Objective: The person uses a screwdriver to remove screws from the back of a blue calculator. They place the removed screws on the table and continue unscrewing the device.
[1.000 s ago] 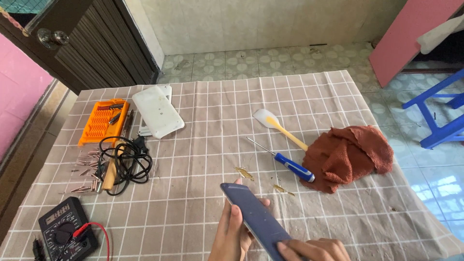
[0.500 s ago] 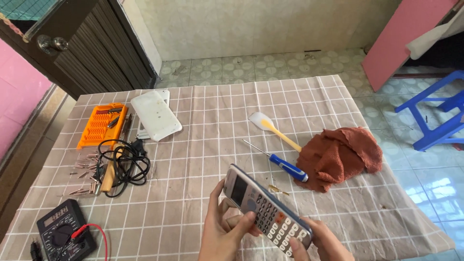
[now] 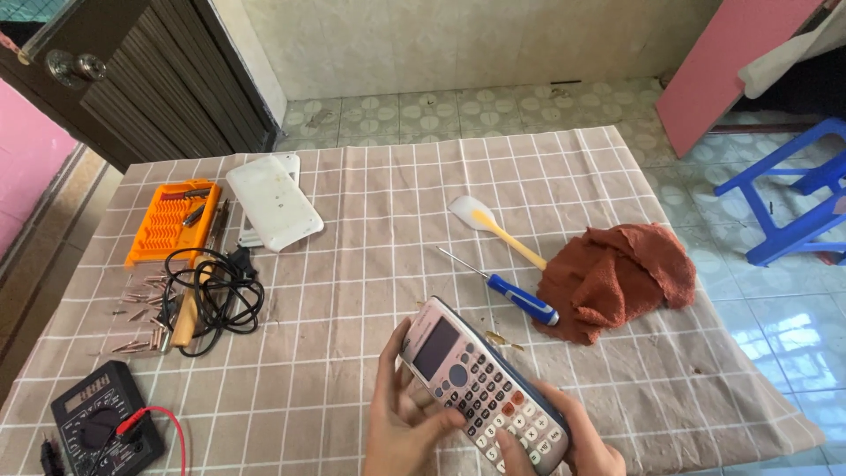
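While both hands grasp it, the pink calculator [image 3: 480, 383] faces up.
Left hand [image 3: 401, 419] and right hand [image 3: 577, 441] grip its ends; an orange case [image 3: 167, 225] lies far left.

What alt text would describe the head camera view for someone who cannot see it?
Two bare hands, left hand and right hand, hold a pink-grey calculator keys-up over a checked tablecloth. A blue-handled screwdriver and a rust-coloured cloth lie beyond it.
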